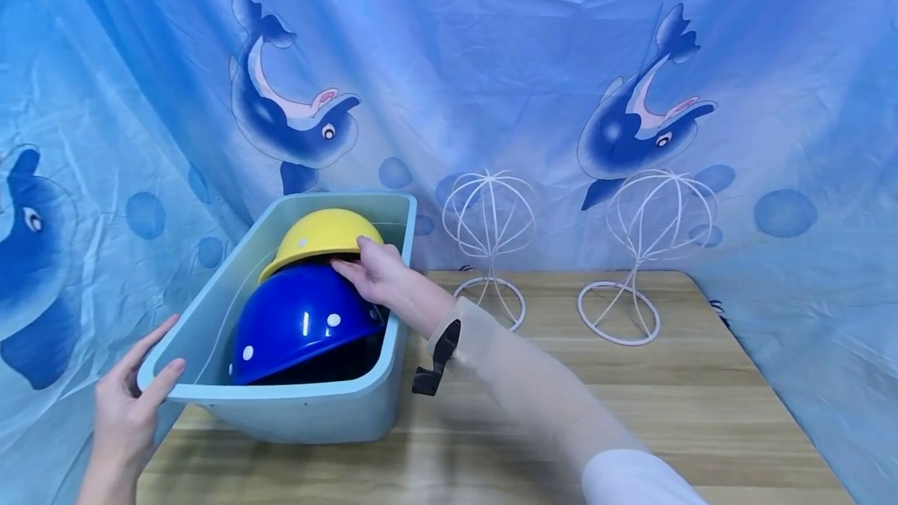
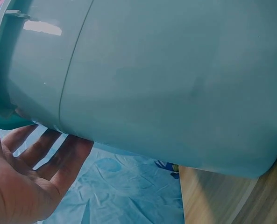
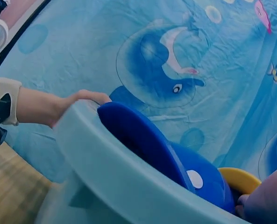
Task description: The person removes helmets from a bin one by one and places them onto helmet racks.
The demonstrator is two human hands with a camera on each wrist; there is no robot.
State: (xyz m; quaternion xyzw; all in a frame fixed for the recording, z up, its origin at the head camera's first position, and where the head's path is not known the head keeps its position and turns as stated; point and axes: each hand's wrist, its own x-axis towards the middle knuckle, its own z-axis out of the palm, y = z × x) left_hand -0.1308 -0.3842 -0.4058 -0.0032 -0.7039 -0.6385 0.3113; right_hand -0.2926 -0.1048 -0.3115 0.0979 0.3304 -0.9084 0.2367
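A light blue-green plastic bin [image 1: 316, 415] stands on the left of the table, with a yellow hard hat [image 1: 326, 231] and a blue hard hat [image 1: 288, 318] inside. The blue one lies tilted in the near part, its open underside facing the front right corner. Behind it sits the yellow one, partly covered by the blue. My right hand [image 1: 379, 271] reaches over the bin's right side and pinches the yellow hat's brim, thumb on the outside and fingers underneath. At the front left corner my left hand [image 1: 129, 404] grips the bin's rim, its fingers under the lip in the left wrist view.
Two white wire stands with round cage tops rise from the wooden table [image 1: 701, 411]: one stand [image 1: 490, 259] right of the bin, another stand [image 1: 638, 258] farther right. A blue dolphin-print curtain [image 1: 491, 61] hangs behind the table and along both sides.
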